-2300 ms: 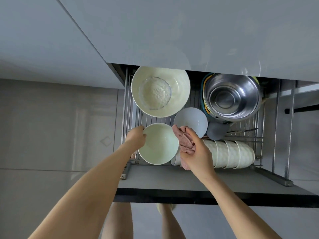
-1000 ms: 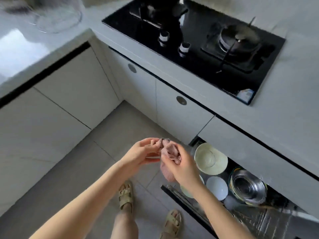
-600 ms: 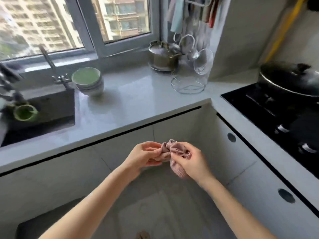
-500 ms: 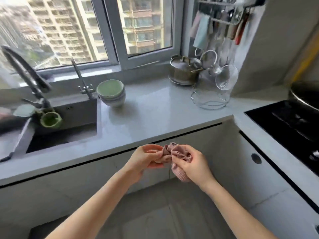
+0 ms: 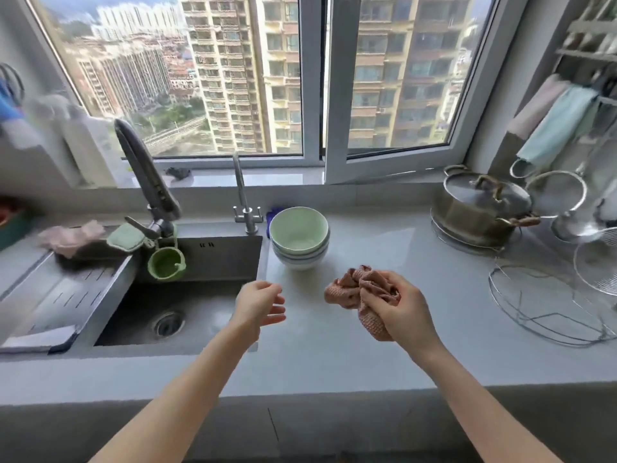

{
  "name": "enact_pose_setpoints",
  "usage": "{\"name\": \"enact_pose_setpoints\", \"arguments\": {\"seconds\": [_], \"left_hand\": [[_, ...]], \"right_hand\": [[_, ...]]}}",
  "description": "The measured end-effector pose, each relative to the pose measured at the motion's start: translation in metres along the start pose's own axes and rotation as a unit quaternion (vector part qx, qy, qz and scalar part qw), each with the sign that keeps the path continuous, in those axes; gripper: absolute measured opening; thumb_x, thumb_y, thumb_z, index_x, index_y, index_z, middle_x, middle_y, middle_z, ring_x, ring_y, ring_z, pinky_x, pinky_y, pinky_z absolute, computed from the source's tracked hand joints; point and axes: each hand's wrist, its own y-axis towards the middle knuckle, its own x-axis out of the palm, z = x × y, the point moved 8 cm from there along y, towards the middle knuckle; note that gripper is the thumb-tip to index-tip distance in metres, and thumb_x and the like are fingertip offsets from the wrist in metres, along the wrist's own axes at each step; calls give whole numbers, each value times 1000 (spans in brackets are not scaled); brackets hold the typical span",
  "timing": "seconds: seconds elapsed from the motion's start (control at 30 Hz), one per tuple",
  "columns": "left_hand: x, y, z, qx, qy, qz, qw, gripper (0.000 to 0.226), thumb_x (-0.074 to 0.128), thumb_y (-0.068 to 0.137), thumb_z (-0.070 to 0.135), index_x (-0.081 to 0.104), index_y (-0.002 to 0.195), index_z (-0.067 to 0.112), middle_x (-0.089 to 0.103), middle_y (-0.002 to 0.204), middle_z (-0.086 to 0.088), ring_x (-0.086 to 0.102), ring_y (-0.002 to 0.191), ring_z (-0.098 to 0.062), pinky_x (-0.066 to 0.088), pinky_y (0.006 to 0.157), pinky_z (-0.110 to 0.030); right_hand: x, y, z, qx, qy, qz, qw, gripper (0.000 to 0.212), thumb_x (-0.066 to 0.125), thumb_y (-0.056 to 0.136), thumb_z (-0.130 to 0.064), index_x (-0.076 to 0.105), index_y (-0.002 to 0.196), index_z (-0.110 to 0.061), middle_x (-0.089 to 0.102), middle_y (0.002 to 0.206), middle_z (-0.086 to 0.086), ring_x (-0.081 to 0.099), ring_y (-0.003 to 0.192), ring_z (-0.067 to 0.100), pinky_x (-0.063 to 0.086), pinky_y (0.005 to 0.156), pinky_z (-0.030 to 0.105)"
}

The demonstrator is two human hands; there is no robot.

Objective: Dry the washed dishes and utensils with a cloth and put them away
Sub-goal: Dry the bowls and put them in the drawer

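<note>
Grey worktop (image 5: 367,349) runs across the frame under a wide window (image 5: 300,78); high-rise blocks outside.

Sink (image 5: 207,262) sits left of centre, steel basin, drain (image 5: 168,323) visible in the bottom. Tall dark faucet (image 5: 143,172) at its back left, a thinner tap (image 5: 241,192) at back right. Small green cup-shaped holder (image 5: 166,263) hangs on the sink's back wall under the faucet. Green sponge (image 5: 126,237) and a pink rag (image 5: 71,237) lie along the sink's upper left edge, blurred.

Stack of bowls (image 5: 299,240) stands on the worktop just right of the sink, centre of frame, top one pale green inside, upright. Exact count in the stack is hard to read.

Left hand (image 5: 258,304) hovers low-centre over the sink's right edge, just below the bowls and not touching them. Fingers loosely curled, released, holding nothing.

Right hand (image 5: 397,305) is right of centre above the worktop, fingers clenched around a bunched pink cloth (image 5: 354,289). Cloth sticks out to the left of the fist and hangs a little below it. Cannot tell if it touches the worktop. Cloth is near the bowls, lower right of them, apart.

Upper right: lidded steel pot (image 5: 480,208) on the worktop by the window corner. Wire rack (image 5: 547,305) lies flat at right. Mesh strainers (image 5: 557,195) and hanging towels (image 5: 554,121) at the right edge, blurred.
</note>
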Motion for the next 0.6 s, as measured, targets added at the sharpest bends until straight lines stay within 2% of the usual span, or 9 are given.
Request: {"name": "enact_pose_setpoints", "arguments": {"seconds": [0.1,0.17,0.23,0.33,0.47,0.6], "left_hand": [[1,64,18,-18,24,51,998,15,51,92,13,59,95,1,56,76,-14,56,59,-23,54,51,-29],[3,103,28,-29,59,84,994,15,52,91,17,57,90,3,58,82,-16,57,61,-24,53,50,-29],[4,140,39,-25,107,119,987,16,55,89,21,55,84,6,59,86,-16,57,64,-25,56,55,-32],[5,185,58,-8,198,151,968,21,58,81,24,53,87,5,60,86,-14,59,69,-27,58,66,-37],[13,228,69,-10,397,124,909,23,60,79,28,56,90,8,65,98,-11,62,90,-30,43,64,-29],[16,255,76,-19,510,94,855,11,56,78,15,58,88,11,66,102,-6,63,96,-27,47,68,-28]], "right_hand": [[11,64,9,4,3,-16,1000,21,73,82,-15,69,101,-23,73,93,-7,67,93,13,52,90,43],[17,104,16,14,3,-27,1000,21,72,83,-15,69,101,-24,72,94,-8,67,93,14,52,90,44],[23,139,25,22,6,-37,999,19,72,83,-17,68,99,-26,72,93,-8,67,93,14,52,89,45],[29,183,38,35,6,-46,998,19,72,83,-18,67,94,-32,72,91,-9,67,91,12,53,87,43],[40,217,59,64,-1,-64,996,19,72,83,-16,68,96,-31,72,92,-9,67,91,11,53,87,42],[47,238,74,84,1,-71,994,20,71,83,-14,69,97,-27,73,93,-8,67,92,14,52,88,42]]}}
